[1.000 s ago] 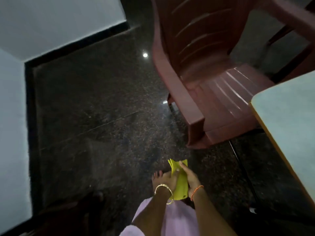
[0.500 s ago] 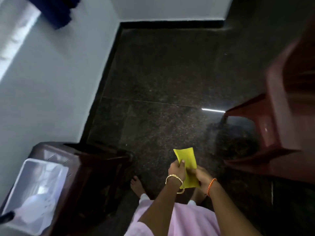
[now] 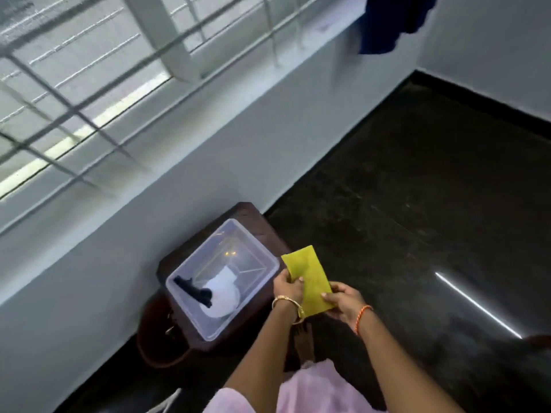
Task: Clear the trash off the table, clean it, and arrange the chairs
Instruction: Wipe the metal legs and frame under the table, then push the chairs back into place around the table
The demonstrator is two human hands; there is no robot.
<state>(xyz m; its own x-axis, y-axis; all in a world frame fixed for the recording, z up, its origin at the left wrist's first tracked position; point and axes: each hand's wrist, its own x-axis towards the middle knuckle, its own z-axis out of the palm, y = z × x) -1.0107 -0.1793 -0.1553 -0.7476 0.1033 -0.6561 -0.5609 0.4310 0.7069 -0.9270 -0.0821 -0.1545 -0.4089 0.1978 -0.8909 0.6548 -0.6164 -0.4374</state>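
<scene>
A folded yellow cloth [image 3: 307, 275] is held flat between both hands above the dark floor. My left hand [image 3: 287, 289] pinches its left edge, and my right hand [image 3: 343, 302] grips its lower right corner. Just left of the cloth stands a clear plastic bin [image 3: 253, 263] holding something white and a black object. The bin rests on a dark brown stool [image 3: 253, 216] against the wall. No table or chair shows in this view.
A white wall with a barred window [image 3: 119, 84] fills the left side. A dark blue cloth [image 3: 387, 25] hangs at the top right. The black stone floor [image 3: 417, 189] stretches to the right. A brown bag [image 3: 158, 344] lies under the stool.
The view has swung left, away from the red-brown chair and table, toward the window wall and the bin. Both hands have kept hold of the yellow cloth, now beside the bin.
</scene>
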